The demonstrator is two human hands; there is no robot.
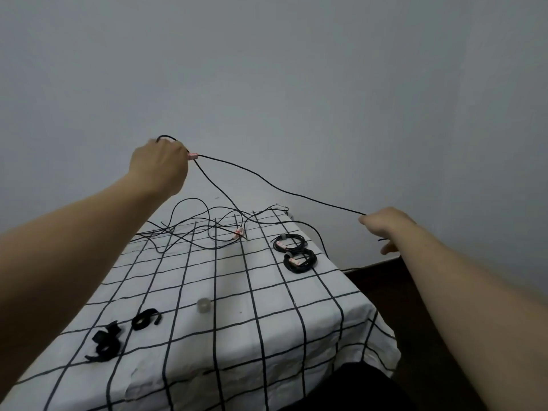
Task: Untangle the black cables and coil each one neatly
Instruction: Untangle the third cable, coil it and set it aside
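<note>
Left hand (160,164) and right hand (385,226) fingers pinch 1 cable (281,189) above checked tablecloth (275,295), grey wall (296,69) behind.

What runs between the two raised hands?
In the head view, one thin black cable stretches through the air from left hand to right hand.

Black cables (189,229), pink-white tags (192,156), white tablecloth (225,336) with black grid, plain grey wall (296,69).

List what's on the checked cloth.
Far end: loose cable tangle with a pink-tagged end. Right side: far coil, near coil. Near left: black straps, plus a small clear round thing. The cloth covers the table itself; what's beneath can't be seen.
</note>
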